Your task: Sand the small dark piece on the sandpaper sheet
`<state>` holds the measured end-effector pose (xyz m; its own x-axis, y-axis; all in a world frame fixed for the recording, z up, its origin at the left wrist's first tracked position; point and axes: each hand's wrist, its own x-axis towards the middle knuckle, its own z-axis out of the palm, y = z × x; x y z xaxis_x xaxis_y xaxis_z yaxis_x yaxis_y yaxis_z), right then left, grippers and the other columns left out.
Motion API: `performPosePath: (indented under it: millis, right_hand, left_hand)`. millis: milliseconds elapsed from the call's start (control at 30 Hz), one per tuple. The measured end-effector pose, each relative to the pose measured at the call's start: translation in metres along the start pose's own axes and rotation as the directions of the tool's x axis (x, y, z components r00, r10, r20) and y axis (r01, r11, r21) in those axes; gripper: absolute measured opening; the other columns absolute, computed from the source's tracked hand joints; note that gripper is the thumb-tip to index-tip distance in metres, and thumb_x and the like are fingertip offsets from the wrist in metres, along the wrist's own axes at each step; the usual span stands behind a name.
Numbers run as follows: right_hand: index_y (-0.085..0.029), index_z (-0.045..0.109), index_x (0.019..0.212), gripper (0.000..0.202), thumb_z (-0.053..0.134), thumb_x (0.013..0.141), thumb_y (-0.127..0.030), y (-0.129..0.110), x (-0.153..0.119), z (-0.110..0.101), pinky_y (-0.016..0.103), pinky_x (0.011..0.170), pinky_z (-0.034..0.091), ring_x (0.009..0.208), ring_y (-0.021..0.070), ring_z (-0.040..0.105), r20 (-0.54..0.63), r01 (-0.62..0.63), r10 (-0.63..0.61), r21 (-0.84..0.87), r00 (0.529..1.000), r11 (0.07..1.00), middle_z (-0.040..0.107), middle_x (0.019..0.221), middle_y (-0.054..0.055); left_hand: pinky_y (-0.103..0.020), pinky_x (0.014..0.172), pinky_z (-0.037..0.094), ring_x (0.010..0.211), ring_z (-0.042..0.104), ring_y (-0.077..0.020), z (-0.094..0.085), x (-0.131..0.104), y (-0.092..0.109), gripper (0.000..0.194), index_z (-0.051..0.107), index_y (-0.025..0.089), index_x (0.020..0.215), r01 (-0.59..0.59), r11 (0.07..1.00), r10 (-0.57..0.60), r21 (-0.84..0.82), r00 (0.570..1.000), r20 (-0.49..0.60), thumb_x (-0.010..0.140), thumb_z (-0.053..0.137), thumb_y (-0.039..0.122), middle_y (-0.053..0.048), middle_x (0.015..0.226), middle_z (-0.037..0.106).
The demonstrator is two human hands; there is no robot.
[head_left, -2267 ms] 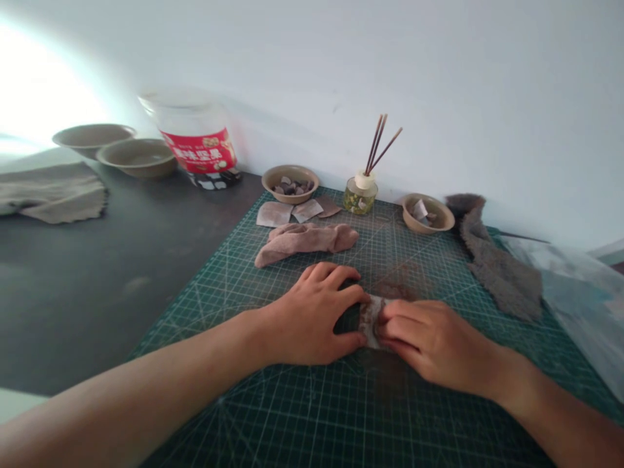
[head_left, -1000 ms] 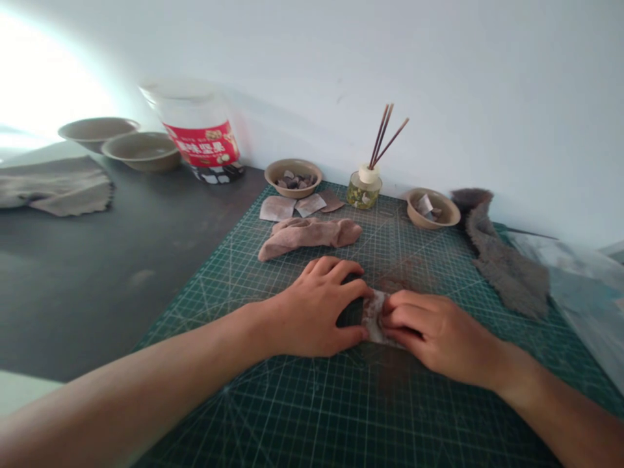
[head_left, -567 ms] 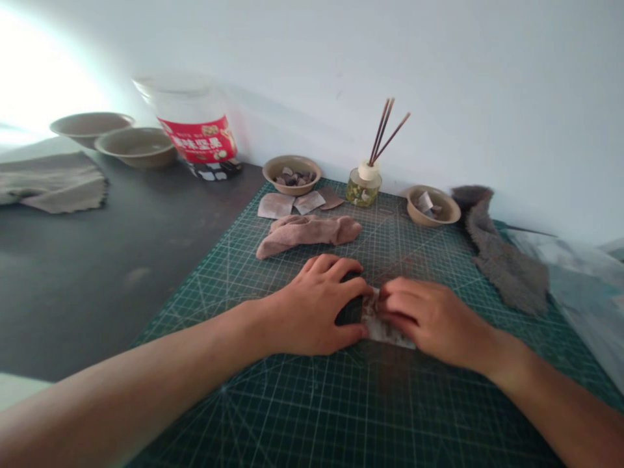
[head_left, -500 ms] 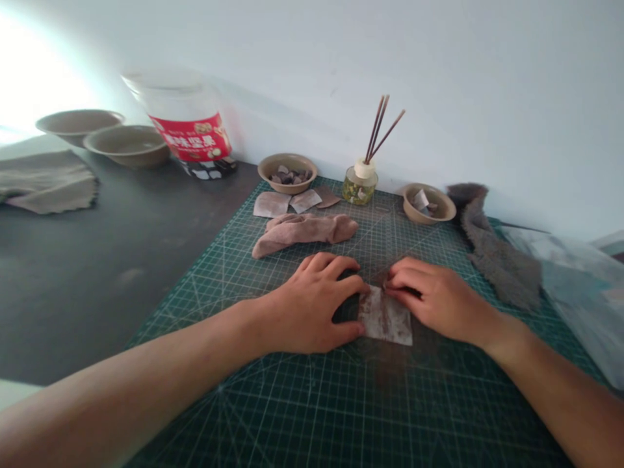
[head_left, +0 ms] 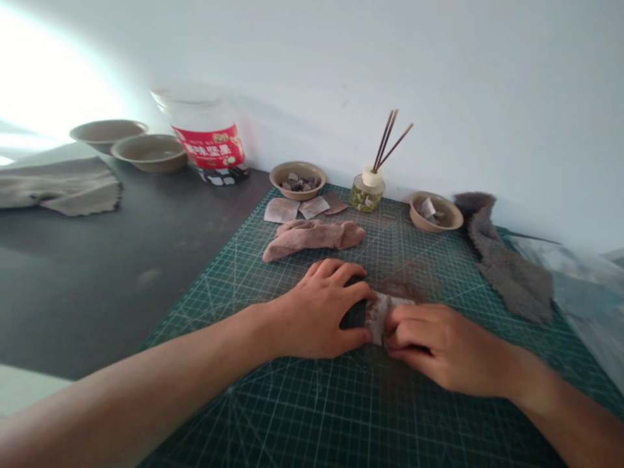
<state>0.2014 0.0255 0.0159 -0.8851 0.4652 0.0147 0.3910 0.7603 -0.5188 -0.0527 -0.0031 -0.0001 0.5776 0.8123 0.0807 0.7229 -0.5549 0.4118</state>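
Note:
A small pale sheet [head_left: 375, 320] with brown smears, like a piece of sandpaper, lies on the green cutting mat [head_left: 312, 403]. My left hand [head_left: 324, 315] rests at its left edge, thumb at the near corner and fingertips at the far one, holding it down. Over the sheet's right part, my right hand [head_left: 433, 341] is closed in a pinch near its near edge. Whatever sits between those fingertips is hidden. Brown dust [head_left: 402, 286] lies on the mat beyond the sheet.
Behind my hands lie a crumpled pinkish cloth [head_left: 314, 239] and sandpaper pieces [head_left: 283, 210]. Further back stand a bowl of stone-like chips [head_left: 298, 195], a reed diffuser [head_left: 368, 192] and another small bowl [head_left: 436, 226]. A grey cloth [head_left: 517, 286] lies right; a plastic jar [head_left: 209, 140] stands left.
My right hand has moved from the sheet's far edge toward me, down over its right part, and now covers more of it. My left hand stays at the left edge. The view has shifted slightly.

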Motion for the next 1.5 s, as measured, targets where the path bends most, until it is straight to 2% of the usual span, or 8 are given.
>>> performPosePath:
  millis: [133,567,733,867,1033,1167,1333,1500]
  right_hand:
    - [-0.021,0.065,0.089,0.012,0.057,0.096,-0.015,0.006,0.004,0.001,0.032,0.08,0.047,0.09,0.0191,0.064,-0.172,-0.108,0.091,-0.092,0.981,0.99,0.068,0.1,0.005]
    - [-0.021,0.064,0.085,0.013,0.06,0.095,-0.014,0.005,0.003,-0.002,0.028,0.074,0.046,0.083,0.0161,0.063,-0.019,-0.038,0.037,-0.04,0.999,0.998,0.067,0.092,0.002]
    - [-0.021,0.065,0.09,0.012,0.058,0.096,-0.014,0.01,0.004,0.0,0.031,0.08,0.048,0.089,0.0186,0.064,-0.192,-0.118,0.097,-0.105,0.977,0.987,0.068,0.099,0.005]
    - [-0.022,0.065,0.087,0.011,0.06,0.095,-0.015,0.007,0.001,-0.002,0.028,0.074,0.048,0.084,0.0162,0.064,-0.029,-0.028,0.027,-0.03,0.999,0.999,0.068,0.093,0.002]
    - [-0.02,0.066,0.09,0.011,0.058,0.097,-0.018,0.008,0.002,0.002,0.031,0.079,0.049,0.089,0.0185,0.064,-0.201,-0.107,0.086,-0.095,0.976,0.99,0.068,0.099,0.005]
    - [-0.021,0.066,0.087,0.01,0.062,0.096,-0.019,0.01,0.001,0.004,0.028,0.078,0.049,0.086,0.016,0.065,-0.053,0.025,-0.027,-0.04,0.998,0.999,0.069,0.096,0.003]
    - [-0.021,0.066,0.09,0.011,0.058,0.098,-0.018,0.011,0.003,0.002,0.031,0.08,0.049,0.091,0.018,0.065,-0.188,-0.082,0.062,-0.1,0.98,0.992,0.069,0.1,0.005]
    - [-0.021,0.067,0.09,0.01,0.06,0.097,-0.019,0.009,0.005,0.005,0.031,0.078,0.048,0.086,0.0177,0.065,-0.101,0.058,-0.073,-0.148,0.992,0.987,0.07,0.096,0.004]
  left_hand:
    - [-0.06,0.111,0.034,0.133,0.04,-0.0351,-0.001,0.0,0.0,0.049,0.059,0.034,0.129,0.007,1.0,-0.007,0.007,1.0,-0.001,0.084,0.069,0.051,-0.005,0.144,0.048]
    - [-0.059,0.111,0.034,0.133,0.041,-0.0345,-0.001,0.0,0.001,0.049,0.059,0.034,0.129,0.02,1.0,-0.02,0.0,1.0,0.005,0.084,0.07,0.05,-0.005,0.144,0.048]
    - [-0.06,0.111,0.034,0.133,0.04,-0.0354,-0.001,0.001,0.001,0.049,0.06,0.033,0.128,0.01,1.0,-0.01,-0.003,1.0,0.009,0.084,0.069,0.052,-0.005,0.144,0.048]
    - [-0.06,0.111,0.034,0.132,0.041,-0.035,-0.001,0.0,0.001,0.049,0.06,0.033,0.128,0.012,1.0,-0.013,-0.008,1.0,-0.002,0.083,0.07,0.051,-0.005,0.143,0.048]
    - [-0.06,0.111,0.034,0.132,0.041,-0.0355,0.0,0.0,0.0,0.048,0.06,0.033,0.128,-0.001,1.0,0.001,0.004,1.0,-0.004,0.084,0.068,0.052,-0.005,0.144,0.048]
    - [-0.06,0.11,0.035,0.132,0.041,-0.0353,0.0,0.0,0.0,0.048,0.059,0.033,0.128,0.007,1.0,-0.007,0.006,1.0,-0.007,0.085,0.068,0.052,-0.005,0.144,0.048]
    - [-0.06,0.111,0.034,0.132,0.041,-0.0356,-0.001,0.0,0.0,0.048,0.06,0.033,0.128,-0.006,1.0,0.007,0.012,1.0,-0.005,0.085,0.068,0.051,-0.005,0.144,0.048]
    - [-0.06,0.11,0.035,0.132,0.042,-0.0358,0.0,0.0,0.0,0.049,0.059,0.033,0.129,-0.006,1.0,0.006,0.003,1.0,-0.007,0.084,0.069,0.051,-0.006,0.143,0.048]
